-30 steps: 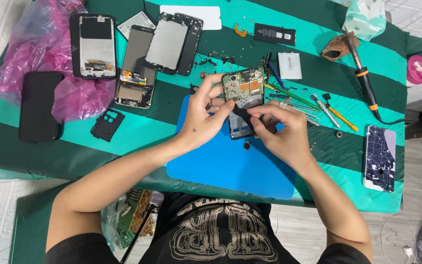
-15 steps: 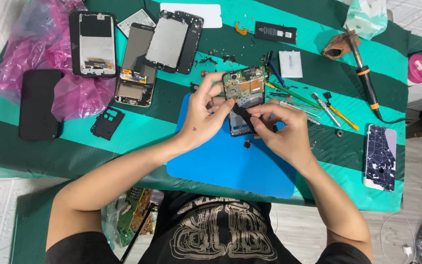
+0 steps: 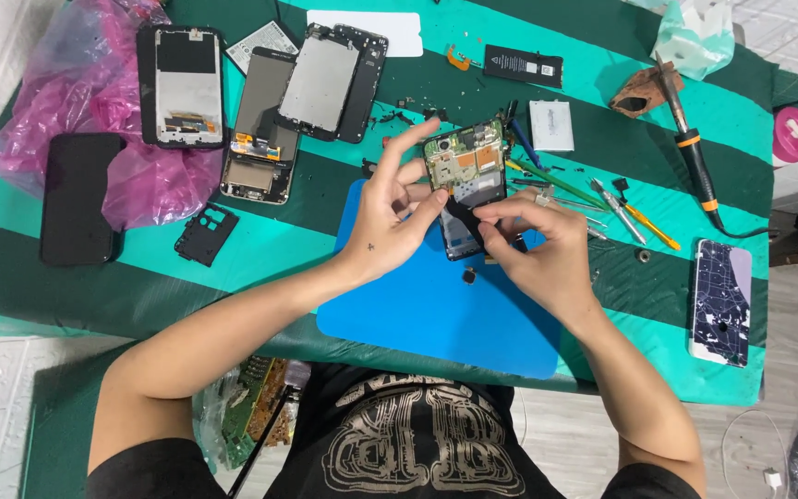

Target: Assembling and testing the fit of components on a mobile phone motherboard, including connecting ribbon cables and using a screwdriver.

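while the person leans over the worktop (image 3: 260, 254), both hands meet on an opened phone (image 3: 464, 180) that sits at the top edge of the blue mat (image 3: 427, 314), its circuit board showing. the left hand (image 3: 390, 222) is closed loosely on the phone's left edge, thumb laid across the lower part and fingers curled up along the side. the right hand (image 3: 547, 249) has its thumb and forefinger pinched tight on a thin black strip (image 3: 462, 220) lying slantwise over the phone's lower half; its other fingers are folded under. a small dark part (image 3: 469, 274) lies on the mat just below the phone.

right of the phone lie green and yellow-handled tools (image 3: 602, 199) in a loose fan, and further right a soldering iron (image 3: 690, 152) with an orange band. well right of the phone, near the worktop edge, rests a cracked phone back (image 3: 720, 300). above the phone sit a black battery (image 3: 524, 65) and a small white block (image 3: 550, 125). left of the phone lie several stripped phone frames (image 3: 330, 83), one of them on a pink plastic bag (image 3: 122, 120), with a black phone (image 3: 78, 199) at the far left and a small black cover plate (image 3: 206, 234) just below the frames.
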